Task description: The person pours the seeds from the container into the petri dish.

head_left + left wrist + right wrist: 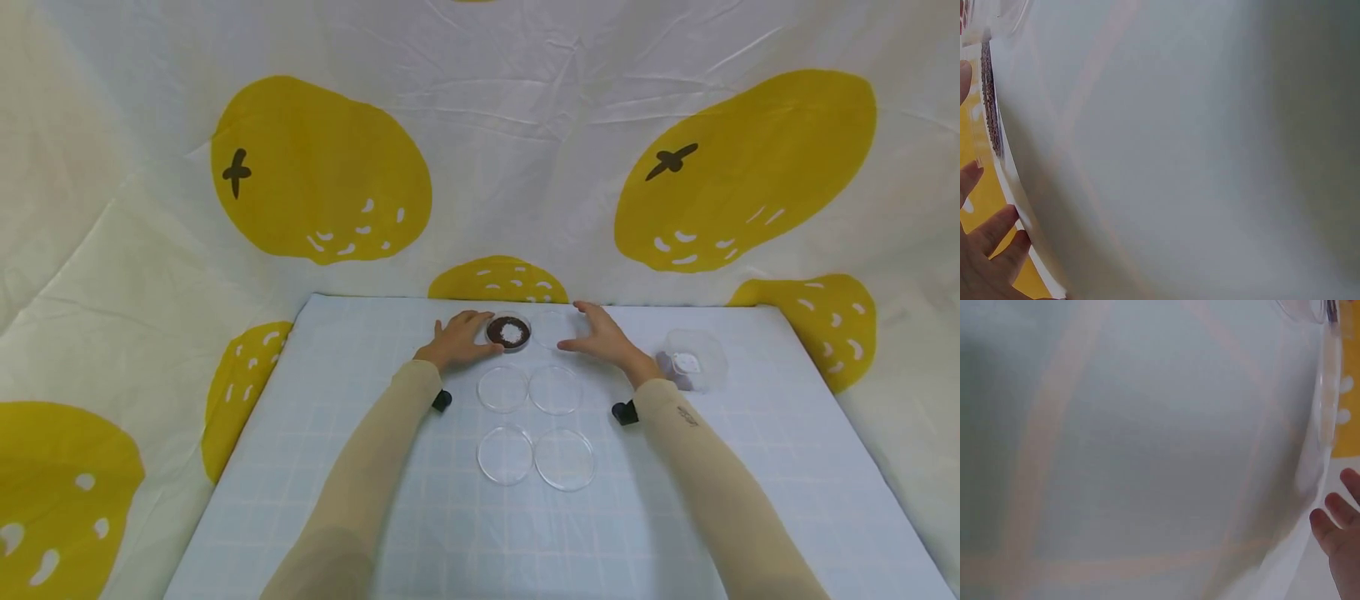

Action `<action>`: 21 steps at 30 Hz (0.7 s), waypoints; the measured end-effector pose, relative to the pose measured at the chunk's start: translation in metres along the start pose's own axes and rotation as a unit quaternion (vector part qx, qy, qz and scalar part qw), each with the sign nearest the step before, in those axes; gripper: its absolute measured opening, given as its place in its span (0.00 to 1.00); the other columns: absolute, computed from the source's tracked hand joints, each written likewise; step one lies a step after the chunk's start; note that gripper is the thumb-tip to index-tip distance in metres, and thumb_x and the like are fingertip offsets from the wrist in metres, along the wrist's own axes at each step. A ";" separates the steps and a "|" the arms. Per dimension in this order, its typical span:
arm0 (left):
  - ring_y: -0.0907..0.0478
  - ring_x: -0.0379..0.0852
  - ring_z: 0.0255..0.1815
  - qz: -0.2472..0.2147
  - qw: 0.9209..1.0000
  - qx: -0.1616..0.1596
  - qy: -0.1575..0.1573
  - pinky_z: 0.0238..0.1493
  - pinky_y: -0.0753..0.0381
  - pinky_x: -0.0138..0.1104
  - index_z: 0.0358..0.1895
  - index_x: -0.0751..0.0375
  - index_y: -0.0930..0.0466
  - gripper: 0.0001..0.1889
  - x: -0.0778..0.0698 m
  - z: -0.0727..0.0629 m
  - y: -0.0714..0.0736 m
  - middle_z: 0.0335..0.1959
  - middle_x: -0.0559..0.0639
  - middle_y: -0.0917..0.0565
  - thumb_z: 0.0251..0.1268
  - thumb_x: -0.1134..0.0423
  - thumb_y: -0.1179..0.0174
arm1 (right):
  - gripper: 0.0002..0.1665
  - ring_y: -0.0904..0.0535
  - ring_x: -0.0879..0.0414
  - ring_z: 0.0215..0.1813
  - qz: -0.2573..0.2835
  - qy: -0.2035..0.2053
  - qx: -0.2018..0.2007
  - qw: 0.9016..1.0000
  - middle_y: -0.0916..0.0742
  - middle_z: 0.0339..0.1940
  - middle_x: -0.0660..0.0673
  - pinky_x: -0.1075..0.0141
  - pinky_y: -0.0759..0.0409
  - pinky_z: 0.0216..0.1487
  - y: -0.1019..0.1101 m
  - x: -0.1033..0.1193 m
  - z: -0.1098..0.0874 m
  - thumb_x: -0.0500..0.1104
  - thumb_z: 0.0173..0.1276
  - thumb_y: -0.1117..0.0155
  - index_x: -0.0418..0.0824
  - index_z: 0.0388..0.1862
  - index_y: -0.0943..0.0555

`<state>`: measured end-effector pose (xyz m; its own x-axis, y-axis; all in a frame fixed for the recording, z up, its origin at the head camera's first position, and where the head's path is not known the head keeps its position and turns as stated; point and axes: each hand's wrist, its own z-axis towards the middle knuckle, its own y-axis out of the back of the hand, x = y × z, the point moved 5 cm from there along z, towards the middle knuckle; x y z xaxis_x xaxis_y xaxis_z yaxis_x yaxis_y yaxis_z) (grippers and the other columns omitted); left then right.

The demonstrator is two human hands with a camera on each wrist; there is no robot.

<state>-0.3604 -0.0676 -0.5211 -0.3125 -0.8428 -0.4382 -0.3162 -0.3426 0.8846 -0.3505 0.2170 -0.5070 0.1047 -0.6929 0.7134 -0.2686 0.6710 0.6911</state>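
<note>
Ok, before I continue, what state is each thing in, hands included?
Filled dish: flat, dark material ringing white.
Far clear dish: flat, looks empty.
Four nearer clear dishes: flat, look empty, two rows of two.
Clear container: holds something white, exact contents unclear.
Left hand: at filled dish's left edge, grip unclear.
Right hand: fingers spread beside far clear dish, contact unclear.

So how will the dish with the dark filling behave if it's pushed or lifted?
The dish looks low and wide, so it should probably slide rather than tip. It keeps a neat round shape, so it's likely stiff. The dark filling looks grainy, so it may shift if tilted.
</note>
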 end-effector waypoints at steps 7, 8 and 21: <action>0.50 0.50 0.79 0.001 1.000 0.000 -0.001 0.69 0.63 0.69 0.79 0.41 0.43 0.44 0.001 0.000 0.001 0.78 0.53 0.42 0.63 0.27 0.46 | 0.58 0.46 0.33 0.76 -0.066 0.007 0.020 0.998 0.37 0.75 0.27 0.42 0.48 0.74 -0.008 -0.009 0.006 0.53 0.59 0.23 0.27 0.77 0.44; 0.51 0.50 0.79 0.001 1.000 0.000 -0.001 0.69 0.64 0.69 0.79 0.41 0.44 0.44 0.001 0.000 0.001 0.78 0.52 0.42 0.63 0.27 0.46 | 0.58 0.47 0.33 0.76 -0.076 0.008 0.021 0.997 0.37 0.74 0.27 0.42 0.48 0.74 -0.008 -0.009 0.006 0.53 0.59 0.24 0.27 0.76 0.44; 0.51 0.51 0.79 0.000 1.000 -0.001 -0.008 0.69 0.65 0.69 0.79 0.39 0.44 0.46 0.007 0.004 -0.004 0.78 0.53 0.42 0.61 0.24 0.48 | 0.57 0.46 0.30 0.72 -0.150 -0.005 0.020 0.988 0.37 0.72 0.27 0.34 0.44 0.68 -0.012 -0.008 0.014 0.61 0.58 0.25 0.32 0.75 0.37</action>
<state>-0.3646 -0.0704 -0.5284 -0.3259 -0.8363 -0.4409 -0.3149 -0.3437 0.8847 -0.3613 0.2111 -0.5224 0.1757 -0.8619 0.4756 -0.2646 0.4240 0.8661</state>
